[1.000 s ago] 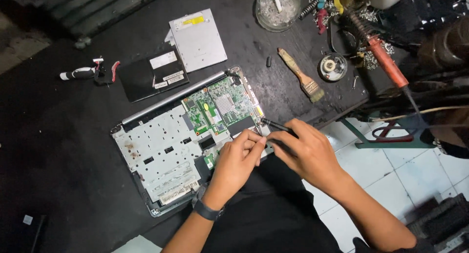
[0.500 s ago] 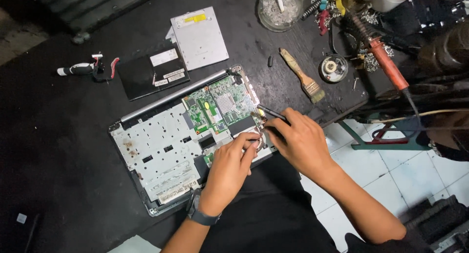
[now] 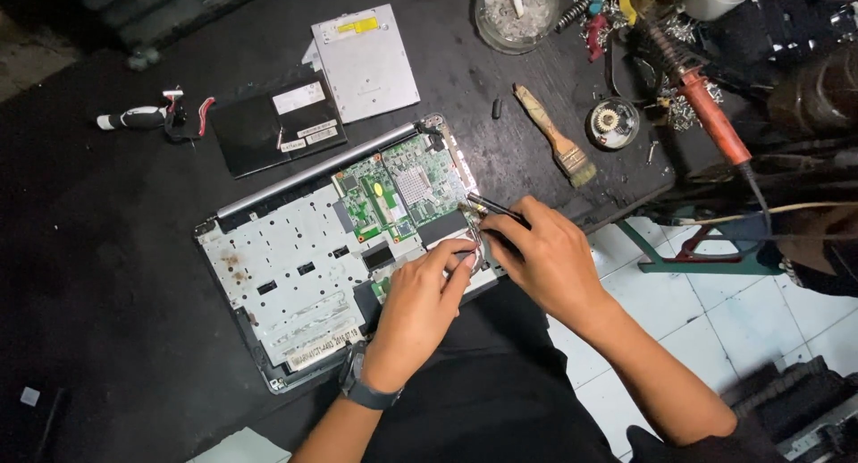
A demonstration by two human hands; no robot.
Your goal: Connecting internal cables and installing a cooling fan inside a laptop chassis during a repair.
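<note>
Opened silver laptop chassis with green circuit board on black desk. Right hand pinches thin black tool; left hand, at its 8 o'clock, presses fingertips together on the chassis edge.

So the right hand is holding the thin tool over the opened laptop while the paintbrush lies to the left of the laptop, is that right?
Not quite: the head view shows the paintbrush lying to the right of the opened laptop, not the left. The right hand does hold the thin tool over it.
</note>
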